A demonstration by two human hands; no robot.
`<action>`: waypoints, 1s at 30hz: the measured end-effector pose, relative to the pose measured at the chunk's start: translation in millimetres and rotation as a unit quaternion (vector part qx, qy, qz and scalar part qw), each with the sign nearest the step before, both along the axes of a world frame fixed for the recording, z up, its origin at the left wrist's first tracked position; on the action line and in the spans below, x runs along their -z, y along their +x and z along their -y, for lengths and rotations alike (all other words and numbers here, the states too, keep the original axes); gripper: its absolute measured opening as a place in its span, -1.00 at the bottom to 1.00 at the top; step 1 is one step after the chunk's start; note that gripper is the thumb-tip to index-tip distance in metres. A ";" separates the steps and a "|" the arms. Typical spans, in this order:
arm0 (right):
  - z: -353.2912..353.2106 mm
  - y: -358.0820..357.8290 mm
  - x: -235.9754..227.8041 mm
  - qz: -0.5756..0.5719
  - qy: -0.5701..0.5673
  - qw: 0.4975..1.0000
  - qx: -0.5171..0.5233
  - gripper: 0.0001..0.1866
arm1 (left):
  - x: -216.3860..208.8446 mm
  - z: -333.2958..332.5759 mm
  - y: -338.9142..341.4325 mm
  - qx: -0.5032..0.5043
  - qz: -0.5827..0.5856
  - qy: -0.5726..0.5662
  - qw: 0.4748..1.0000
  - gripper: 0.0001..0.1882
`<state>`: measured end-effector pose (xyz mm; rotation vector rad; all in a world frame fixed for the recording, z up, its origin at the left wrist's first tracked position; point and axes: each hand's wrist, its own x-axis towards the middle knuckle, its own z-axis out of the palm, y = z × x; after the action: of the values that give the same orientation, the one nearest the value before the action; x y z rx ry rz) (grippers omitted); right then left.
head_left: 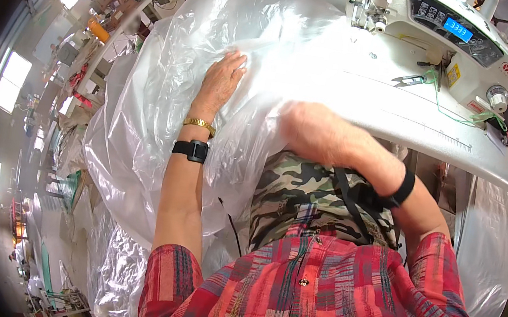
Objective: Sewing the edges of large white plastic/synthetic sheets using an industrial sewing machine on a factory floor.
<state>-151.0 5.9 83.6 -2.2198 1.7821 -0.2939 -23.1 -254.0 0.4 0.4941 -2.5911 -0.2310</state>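
A large sheet of clear, crinkled plastic film (170,64) is bunched over the left part of a white sewing table and hangs down its near side. My left hand (223,77) rests on the film with its fingers stretched out flat. My right hand (309,127), smeared by motion, is at the film's near right edge, close to my lap. Its fingers are too blurred to show whether they grip the film. An industrial sewing machine (489,80) with a lit blue display stands at the back right, and its needle area (381,21) lies beyond the film.
Small thread snips (412,81) lie on the sewing table (389,106) near green thread (446,110). A printed ruler scale (437,132) runs along the front. More plastic film (490,241) hangs at right. Crumpled film (119,282) lies at lower left, and a cluttered bench stands behind.
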 end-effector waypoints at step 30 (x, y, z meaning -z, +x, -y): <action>-67.7 14.0 128.3 0.586 0.278 0.752 0.121 -0.46 | -5.2 -3.2 0.4 0.000 -0.007 -0.011 1.000 -0.63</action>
<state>-137.0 73.7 -44.7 -0.9127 1.1340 -0.8380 -22.6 -250.8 5.6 0.4840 -2.5777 -0.2052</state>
